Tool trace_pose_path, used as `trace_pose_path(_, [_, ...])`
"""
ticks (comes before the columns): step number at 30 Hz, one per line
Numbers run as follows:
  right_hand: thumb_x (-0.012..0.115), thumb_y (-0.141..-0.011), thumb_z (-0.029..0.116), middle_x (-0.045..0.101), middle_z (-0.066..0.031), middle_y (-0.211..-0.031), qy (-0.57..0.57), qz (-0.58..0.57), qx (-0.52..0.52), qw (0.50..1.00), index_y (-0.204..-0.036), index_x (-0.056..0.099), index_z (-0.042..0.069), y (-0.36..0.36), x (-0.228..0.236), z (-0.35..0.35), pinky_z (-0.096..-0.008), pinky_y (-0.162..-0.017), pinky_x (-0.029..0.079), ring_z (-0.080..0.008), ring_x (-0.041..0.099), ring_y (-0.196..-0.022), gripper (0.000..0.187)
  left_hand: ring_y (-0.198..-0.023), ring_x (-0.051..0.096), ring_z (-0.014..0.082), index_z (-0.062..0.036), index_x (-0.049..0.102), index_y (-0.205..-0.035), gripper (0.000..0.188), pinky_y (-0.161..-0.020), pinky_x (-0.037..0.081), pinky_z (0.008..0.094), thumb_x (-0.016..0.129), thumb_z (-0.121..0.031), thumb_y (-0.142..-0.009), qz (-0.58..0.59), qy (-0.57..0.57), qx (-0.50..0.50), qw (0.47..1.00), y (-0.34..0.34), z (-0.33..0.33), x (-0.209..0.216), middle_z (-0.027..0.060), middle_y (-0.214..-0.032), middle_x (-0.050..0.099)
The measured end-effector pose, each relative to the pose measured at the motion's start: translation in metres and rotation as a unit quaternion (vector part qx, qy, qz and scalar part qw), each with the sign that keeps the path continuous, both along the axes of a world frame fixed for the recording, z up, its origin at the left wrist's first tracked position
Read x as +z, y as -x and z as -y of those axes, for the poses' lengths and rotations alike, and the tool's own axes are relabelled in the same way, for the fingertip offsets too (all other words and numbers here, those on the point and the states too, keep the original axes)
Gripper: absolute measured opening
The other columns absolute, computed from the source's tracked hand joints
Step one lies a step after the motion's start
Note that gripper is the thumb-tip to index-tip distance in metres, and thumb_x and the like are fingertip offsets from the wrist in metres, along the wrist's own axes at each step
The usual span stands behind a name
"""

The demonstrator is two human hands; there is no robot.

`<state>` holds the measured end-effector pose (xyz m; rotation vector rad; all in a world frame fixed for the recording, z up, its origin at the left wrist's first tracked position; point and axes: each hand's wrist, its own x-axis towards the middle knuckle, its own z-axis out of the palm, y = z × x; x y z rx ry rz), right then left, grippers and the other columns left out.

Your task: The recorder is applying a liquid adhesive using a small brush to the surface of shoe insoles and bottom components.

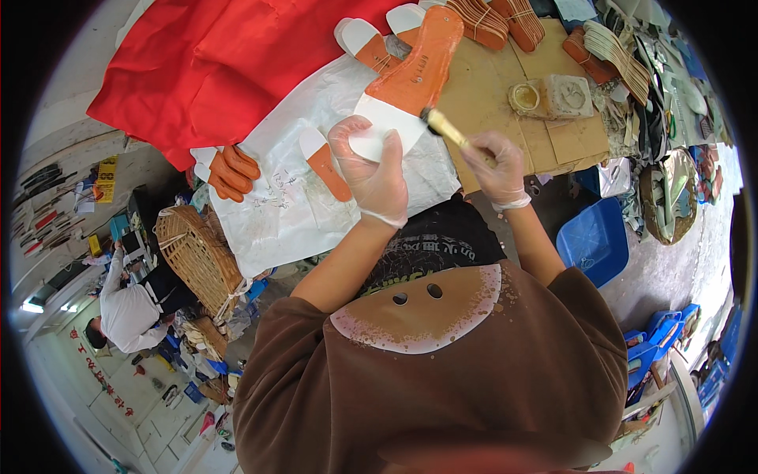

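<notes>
My left hand [373, 172], in a thin clear glove, pinches the white end of a large orange-brown and white insole [416, 65], thumb against fingers. The insole's orange part points away from me, over the table. A short brush [447, 128] with a dark tip and pale handle is gripped in my gloved right hand [499, 164]. Its tip is at the right edge of the insole's white part; whether it touches cannot be made out. Below the left hand's thumb side, a smaller orange and white insole [328, 167] lies on white sheeting [268, 213].
Bundled insoles [483, 22] lie at the far edge. A glue-stained open jar [523, 98] and a cloudy block-shaped container [565, 96] stand on cardboard [482, 95]. Red cloth [197, 63] covers the far left. A wicker basket [197, 257] and a blue tub [594, 241] flank me. Another person [130, 312] works at left.
</notes>
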<state>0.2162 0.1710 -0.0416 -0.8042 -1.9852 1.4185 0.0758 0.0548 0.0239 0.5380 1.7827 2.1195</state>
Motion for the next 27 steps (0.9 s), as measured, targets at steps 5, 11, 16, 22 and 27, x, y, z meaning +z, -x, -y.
trace_pose_path(5, [0.072, -0.084, 0.014, 0.063, -0.0026, -0.077, 0.317, -0.104, 0.047, 0.941, -0.085, 0.068, 0.005, -0.015, -0.002, -0.009, -0.0209, -0.058, 0.042, -0.0103, 0.059, -0.069, 0.01, -0.099, 0.047, 0.0148, -0.0075, 0.041, -0.112, 0.045, -0.084, 0.043, 0.0288, 0.065, 0.007, -0.077, -0.064, -0.037, -0.05, 0.996, 0.013, -0.002, 0.008, 0.0065, -0.11, 0.042])
trace_pose_path(11, [0.063, -0.091, 0.028, 0.065, -0.0042, -0.089, 0.466, -0.087, 0.015, 0.881, -0.098, 0.061, 0.008, -0.023, 0.022, -0.052, -0.0167, -0.055, 0.035, -0.0046, 0.055, -0.074, 0.021, -0.096, 0.051, 0.024, -0.0115, 0.061, -0.105, 0.04, -0.087, 0.04, 0.0393, 0.073, -0.002, -0.068, -0.559, 0.215, -0.128, 0.79, 0.071, -0.013, 0.04, 0.0076, -0.097, 0.051])
trace_pose_path(16, [0.063, -0.09, 0.029, 0.066, -0.0045, -0.094, 0.461, -0.054, 0.022, 0.886, -0.098, 0.062, 0.008, -0.008, 0.049, -0.058, -0.0168, -0.057, 0.035, -0.0044, 0.055, -0.073, 0.022, -0.098, 0.053, 0.0278, -0.0148, 0.067, -0.101, 0.017, -0.091, 0.039, 0.0406, 0.065, -0.018, -0.084, -0.391, 0.337, -0.22, 0.828, 0.102, -0.04, 0.022, 0.0061, -0.098, 0.063])
trace_pose_path(22, [0.064, -0.09, 0.028, 0.062, 0.0001, -0.08, 0.366, -0.015, 0.131, 0.921, -0.091, 0.065, 0.008, 0.001, 0.044, -0.067, -0.0179, -0.06, 0.036, -0.0041, 0.052, -0.071, 0.02, -0.098, 0.056, 0.0141, 0.0008, 0.056, -0.115, 0.031, -0.092, 0.041, 0.0289, 0.058, -0.022, -0.094, 0.057, 0.151, -0.329, 0.93, 0.122, -0.058, -0.01, 0.0059, -0.107, 0.064])
trace_pose_path(27, [0.067, -0.089, 0.02, 0.057, 0.0039, -0.075, 0.277, -0.04, 0.098, 0.955, -0.089, 0.066, 0.005, 0.01, 0.025, -0.054, -0.0188, -0.061, 0.037, -0.004, 0.048, -0.069, 0.015, -0.102, 0.059, 0.0153, 0.0044, 0.055, -0.115, 0.028, -0.094, 0.043, 0.0289, 0.055, -0.017, -0.096, 0.257, 0.02, -0.352, 0.9, 0.125, -0.057, -0.011, 0.0085, -0.108, 0.064])
